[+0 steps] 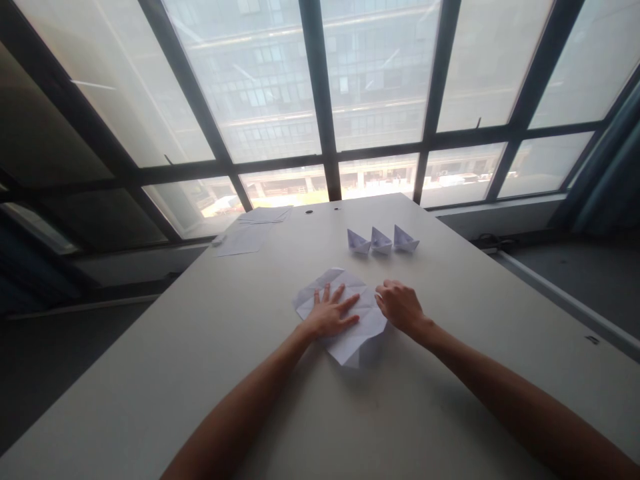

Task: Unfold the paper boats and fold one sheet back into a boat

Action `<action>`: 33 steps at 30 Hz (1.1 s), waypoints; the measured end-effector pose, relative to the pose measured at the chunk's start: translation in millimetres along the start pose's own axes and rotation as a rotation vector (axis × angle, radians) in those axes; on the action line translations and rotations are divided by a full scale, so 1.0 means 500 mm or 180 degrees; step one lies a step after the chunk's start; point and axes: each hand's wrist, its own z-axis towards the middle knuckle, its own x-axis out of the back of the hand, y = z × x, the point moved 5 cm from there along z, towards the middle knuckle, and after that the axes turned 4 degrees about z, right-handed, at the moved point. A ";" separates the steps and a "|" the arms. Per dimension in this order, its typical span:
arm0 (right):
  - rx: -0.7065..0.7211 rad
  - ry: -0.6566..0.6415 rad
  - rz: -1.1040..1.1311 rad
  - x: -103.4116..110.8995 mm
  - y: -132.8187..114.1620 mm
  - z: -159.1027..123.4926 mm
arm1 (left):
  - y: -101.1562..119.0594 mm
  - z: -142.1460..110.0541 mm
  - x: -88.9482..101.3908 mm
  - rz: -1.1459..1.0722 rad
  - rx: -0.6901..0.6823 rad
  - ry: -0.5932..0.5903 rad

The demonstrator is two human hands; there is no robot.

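A creased paper sheet (pixel 363 343) is lying in the lower centre of the frame, with the left hand (pixel 330 315) pressing down on it, fingers spread wide. The right hand (pixel 399 308) is resting just beside the sheet's right corner, curled narrow and holding nothing. Farther along the desk (pixel 200 347), three paper boats (pixel 383 240) are standing upright, and loose sheets (pixel 253 230) are lying at upper left.
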 end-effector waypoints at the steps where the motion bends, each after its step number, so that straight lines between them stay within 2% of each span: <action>1: 0.0312 0.0002 0.0180 0.002 -0.006 0.003 | 0.005 -0.002 0.004 -0.0013 -0.0240 -0.0058; 3: 0.0884 -0.0302 0.0642 -0.005 -0.012 0.005 | 0.008 -0.005 0.011 -0.0074 -0.0642 -0.0177; 5: 0.1268 -0.0959 0.1085 -0.018 -0.010 0.000 | 0.004 -0.007 0.018 -0.0143 -0.0921 -0.0308; 8: 0.1416 -0.2032 0.1346 -0.042 0.003 -0.017 | -0.010 -0.008 0.028 -0.0228 -0.1124 -0.0409; 10: 0.1425 -0.2327 0.1324 -0.052 0.005 -0.027 | -0.019 -0.007 0.032 -0.0253 -0.1197 -0.0417; 12: 0.1477 -0.2276 0.1269 -0.061 -0.002 -0.034 | -0.024 -0.006 0.031 -0.0263 -0.1235 -0.0376; 14: 0.1519 -0.2109 0.1199 -0.069 -0.016 -0.039 | -0.031 -0.001 0.027 -0.0266 -0.1078 -0.0222; 16: 0.1524 -0.1970 0.1135 -0.077 -0.031 -0.044 | -0.045 0.006 0.020 -0.0216 -0.0599 0.0036; 18: 0.1519 -0.1879 0.1067 -0.082 -0.045 -0.049 | -0.066 0.011 0.013 -0.0087 0.0069 0.0259; 20: 0.1532 -0.1815 0.0988 -0.085 -0.056 -0.054 | -0.086 0.013 0.005 0.0021 0.0648 0.0370; 22: 0.1558 -0.1750 0.0908 -0.088 -0.065 -0.061 | -0.102 0.013 0.001 0.0086 0.1003 0.0404; 24: 0.1570 -0.1659 0.0834 -0.089 -0.075 -0.068 | -0.111 0.014 -0.001 0.0141 0.1112 0.0416; 29: 0.1728 -0.1212 0.0716 -0.081 -0.120 -0.091 | -0.113 0.018 -0.004 0.0300 0.0893 0.0422; 31: 0.1992 -0.1033 0.0753 -0.074 -0.151 -0.105 | -0.109 0.018 -0.004 0.0368 0.0851 0.0452; 33: 0.2382 -0.1052 0.0851 -0.070 -0.187 -0.124 | -0.107 0.018 -0.003 0.0394 0.0863 0.0469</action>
